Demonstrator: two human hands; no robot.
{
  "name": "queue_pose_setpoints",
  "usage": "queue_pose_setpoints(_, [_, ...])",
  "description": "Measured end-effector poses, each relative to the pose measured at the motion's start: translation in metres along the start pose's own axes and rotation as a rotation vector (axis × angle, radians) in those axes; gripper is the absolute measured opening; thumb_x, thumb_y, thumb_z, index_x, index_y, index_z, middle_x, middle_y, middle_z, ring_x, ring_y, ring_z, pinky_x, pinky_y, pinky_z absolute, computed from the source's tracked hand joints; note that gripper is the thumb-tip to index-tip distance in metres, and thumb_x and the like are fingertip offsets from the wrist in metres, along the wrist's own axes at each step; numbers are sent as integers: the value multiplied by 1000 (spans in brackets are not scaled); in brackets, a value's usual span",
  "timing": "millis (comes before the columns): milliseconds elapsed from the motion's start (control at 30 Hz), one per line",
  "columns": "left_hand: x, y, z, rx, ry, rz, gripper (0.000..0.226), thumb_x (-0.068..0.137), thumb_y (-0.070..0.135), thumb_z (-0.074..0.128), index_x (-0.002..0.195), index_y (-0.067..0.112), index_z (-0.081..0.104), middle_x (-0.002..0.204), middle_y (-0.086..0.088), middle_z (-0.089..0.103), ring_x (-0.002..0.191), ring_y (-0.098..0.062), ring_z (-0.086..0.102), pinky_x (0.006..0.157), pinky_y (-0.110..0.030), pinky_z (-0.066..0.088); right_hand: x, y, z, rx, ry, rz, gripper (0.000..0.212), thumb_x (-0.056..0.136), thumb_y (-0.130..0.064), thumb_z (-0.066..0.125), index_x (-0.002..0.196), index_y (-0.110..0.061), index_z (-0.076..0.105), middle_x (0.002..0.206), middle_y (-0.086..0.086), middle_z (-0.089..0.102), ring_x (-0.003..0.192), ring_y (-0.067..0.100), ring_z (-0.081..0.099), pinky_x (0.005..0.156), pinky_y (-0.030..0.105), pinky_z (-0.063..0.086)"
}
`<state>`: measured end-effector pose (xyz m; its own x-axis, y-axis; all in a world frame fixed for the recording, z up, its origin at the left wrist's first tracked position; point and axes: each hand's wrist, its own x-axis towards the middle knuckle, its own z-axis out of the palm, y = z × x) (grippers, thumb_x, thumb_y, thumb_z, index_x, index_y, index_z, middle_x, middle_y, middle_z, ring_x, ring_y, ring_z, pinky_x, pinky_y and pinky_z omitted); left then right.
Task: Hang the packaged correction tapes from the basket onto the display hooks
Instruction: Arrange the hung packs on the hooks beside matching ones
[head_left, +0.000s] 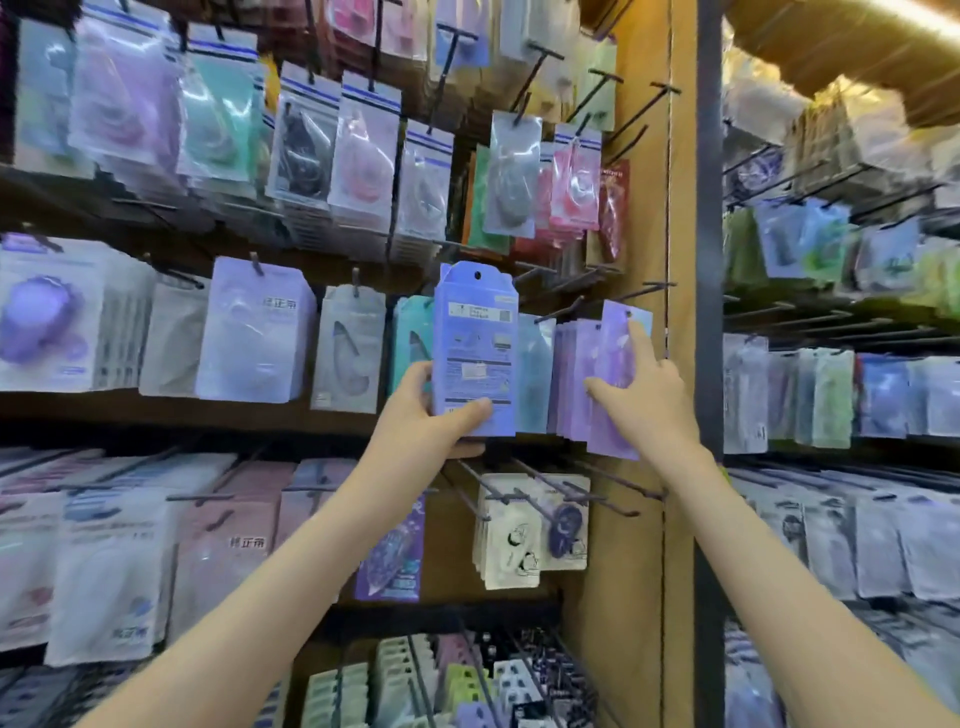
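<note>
Purple pack (475, 353) in left hand (415, 418), right hand (644, 400) touching hung packs (574, 374)

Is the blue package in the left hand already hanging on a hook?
No: the left hand grips the blue package by its lower end, and the hang hole at its top is empty.

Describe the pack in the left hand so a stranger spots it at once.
Find the wooden post, then follow the middle row of hooks leftward. Just past the purple packs, the left hand holds a lilac pack. Unlike its neighbours, it hangs on no hook and shows its printed back.
</note>
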<state>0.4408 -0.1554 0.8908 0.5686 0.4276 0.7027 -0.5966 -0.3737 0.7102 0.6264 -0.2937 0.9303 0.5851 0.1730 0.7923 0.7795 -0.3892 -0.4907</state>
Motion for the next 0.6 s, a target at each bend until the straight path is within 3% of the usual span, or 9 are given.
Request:
queue_pose_setpoints(133, [8,-8,14,48,36,-11,26,90,13,67,110,21,52,108,3,70,86,-9,72,69,-24,59,19,11,3,-15,20,25,76,93,-42,55,154,-34,11,129,16,42,109,37,49,77,36,38])
queue_pose_setpoints(333, [15,-17,20,95,84,-41,31,89,14,68,114,21,50,111,1,69,87,-8,72,69,-24,59,24,23,-1,-45,3,-1,75,93,-42,54,154,-36,11,130,11,39,112,37,49,79,39,40])
queue_pose_setpoints(467, [17,-20,25,110,64,-37,31,89,12,68,112,23,51,111,0,69,89,-11,72,72,-28,60,36,24,-11,-63,-106,34,73,88,-42,58,151,-34,21,133,12,39,111,37,50,85,41,45])
queue_pose_setpoints(600, [16,-18,27,146,37,-32,31,88,11,69,110,25,52,111,-1,69,90,-13,72,77,-33,61,51,28,0,-95,-193,-11,76,87,-42,61,150,-32,19,126,13,48,95,30,50,73,39,49])
